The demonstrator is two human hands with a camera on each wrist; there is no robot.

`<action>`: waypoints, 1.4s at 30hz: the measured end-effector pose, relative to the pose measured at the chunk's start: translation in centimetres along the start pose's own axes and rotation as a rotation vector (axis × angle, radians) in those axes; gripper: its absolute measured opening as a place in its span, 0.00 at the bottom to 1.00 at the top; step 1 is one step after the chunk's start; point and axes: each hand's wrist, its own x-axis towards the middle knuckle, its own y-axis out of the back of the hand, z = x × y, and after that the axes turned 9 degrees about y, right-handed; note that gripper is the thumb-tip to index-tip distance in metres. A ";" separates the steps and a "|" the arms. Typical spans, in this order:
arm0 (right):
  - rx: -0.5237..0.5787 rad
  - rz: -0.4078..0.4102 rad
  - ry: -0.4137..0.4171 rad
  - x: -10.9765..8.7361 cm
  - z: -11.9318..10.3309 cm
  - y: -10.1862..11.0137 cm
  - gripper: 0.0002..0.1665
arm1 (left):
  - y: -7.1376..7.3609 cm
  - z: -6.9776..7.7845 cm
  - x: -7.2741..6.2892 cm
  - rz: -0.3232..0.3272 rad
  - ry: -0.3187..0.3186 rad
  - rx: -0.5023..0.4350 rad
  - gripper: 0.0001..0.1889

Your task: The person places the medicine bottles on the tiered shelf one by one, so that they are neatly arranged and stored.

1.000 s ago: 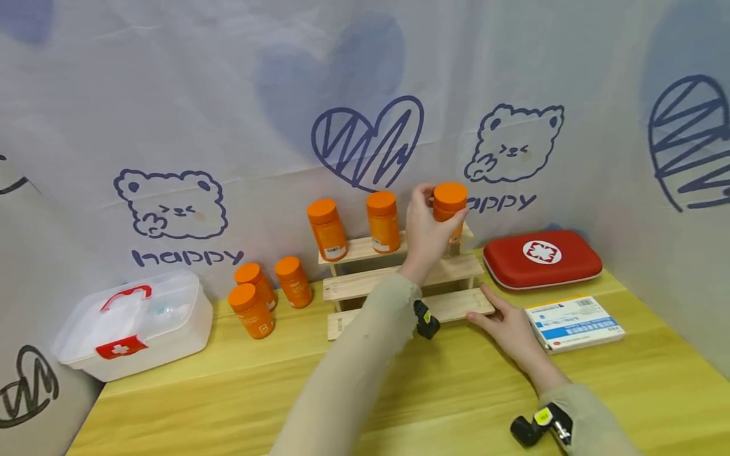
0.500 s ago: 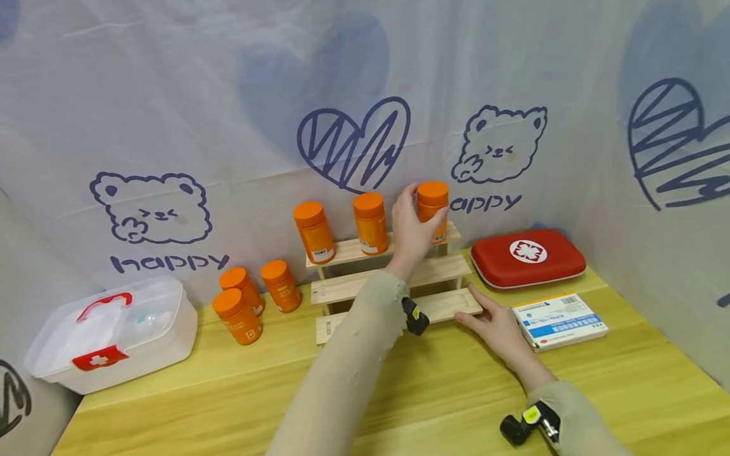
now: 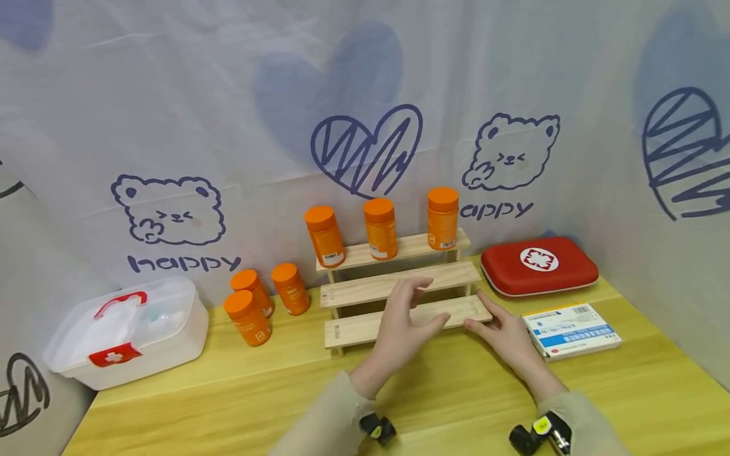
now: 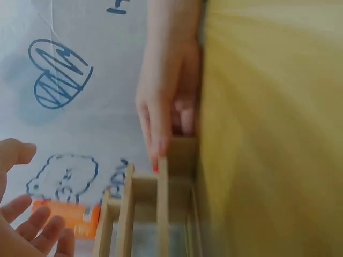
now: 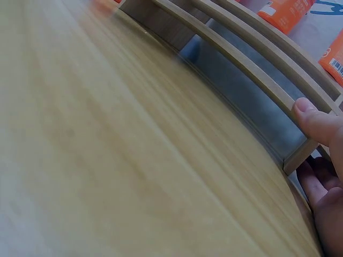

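A three-tier wooden display shelf (image 3: 373,286) stands against the curtain. On its top tier are three orange bottles, the left (image 3: 325,239), the middle (image 3: 381,231) and the right (image 3: 442,218), spaced apart with lids on. My left hand (image 3: 396,335) hovers in front of the lower tiers, fingers loosely bent, nothing held. At the right end of the bottom tier, my right hand (image 3: 507,335) grips the shelf; in the right wrist view the thumb (image 5: 313,118) lies on the board's front and the other fingers go behind the end support.
Three more orange bottles (image 3: 249,320) stand on the table left of the shelf. A white first-aid box (image 3: 148,342) with a red handle sits farther left. To the right lie a red zip case (image 3: 502,269) and a white-and-blue medicine box (image 3: 573,332).
My left hand has let go of the right-hand bottle on the top tier and drawn back down toward the front. The right hand stays on the shelf end.
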 end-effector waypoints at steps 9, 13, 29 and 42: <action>-0.020 0.000 -0.013 -0.2 -0.4 0.2 0.48 | 9.1 -2.4 -3.9 0.152 -0.011 0.102 0.25; -0.022 -0.010 -0.021 -0.2 -0.7 0.2 0.48 | 13.7 -3.5 -4.6 0.275 0.061 0.175 0.24; -0.036 -0.030 -0.024 -0.3 -1.1 0.4 0.47 | 22.8 -10.3 -6.3 0.597 0.430 0.291 0.32; -0.047 -0.040 -0.028 -0.2 -1.0 0.3 0.47 | 22.9 -13.4 -6.9 0.446 0.610 0.028 0.38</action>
